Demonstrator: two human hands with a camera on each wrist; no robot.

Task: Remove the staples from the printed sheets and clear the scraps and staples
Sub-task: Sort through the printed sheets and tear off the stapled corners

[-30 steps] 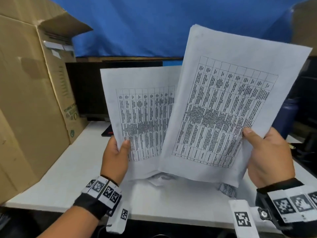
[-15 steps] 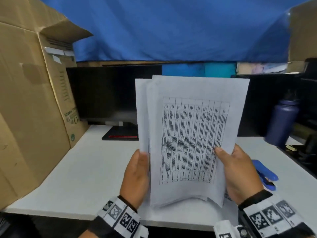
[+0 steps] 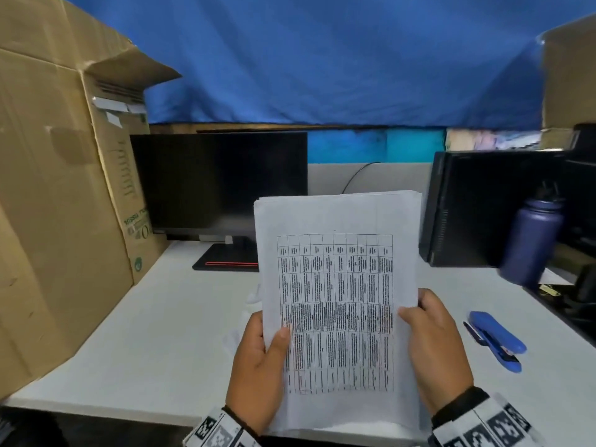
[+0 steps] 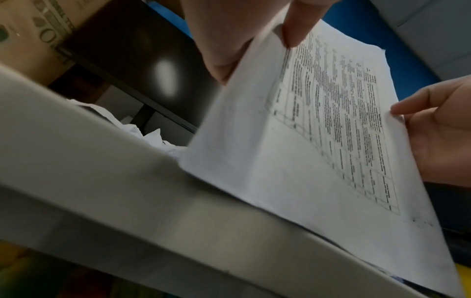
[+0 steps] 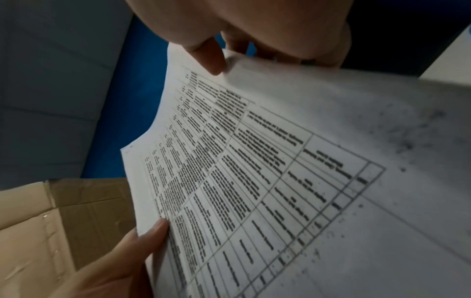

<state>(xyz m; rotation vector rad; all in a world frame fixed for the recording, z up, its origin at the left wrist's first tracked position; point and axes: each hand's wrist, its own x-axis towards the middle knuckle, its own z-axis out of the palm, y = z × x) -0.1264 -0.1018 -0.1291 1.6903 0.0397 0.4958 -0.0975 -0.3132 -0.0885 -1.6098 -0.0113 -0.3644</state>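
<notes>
A stack of printed sheets [image 3: 335, 285] with a black table on top stands upright on its bottom edge on the white desk [image 3: 145, 333]. My left hand [image 3: 258, 366] grips its left edge, thumb on the front. My right hand [image 3: 435, 346] grips the right edge the same way. The same sheets [image 4: 318, 131] fill the left wrist view, pinched by my left hand [image 4: 254, 40], and the sheets [image 5: 267, 171] fill the right wrist view under my right hand [image 5: 242, 40]. White paper scraps [image 3: 233, 338] lie on the desk just left of the stack, partly hidden. No staple is visible.
A blue stapler [image 3: 496, 340] lies on the desk to the right. A purple bottle [image 3: 532, 243] and a black computer case [image 3: 483, 208] stand at the back right. A dark monitor [image 3: 219, 182] stands behind. A large cardboard box [image 3: 64, 204] walls the left side.
Two separate sets of sheets held apart have been brought together into one squared stack, which has come down to stand on the desk. Both hands moved inward and lower.
</notes>
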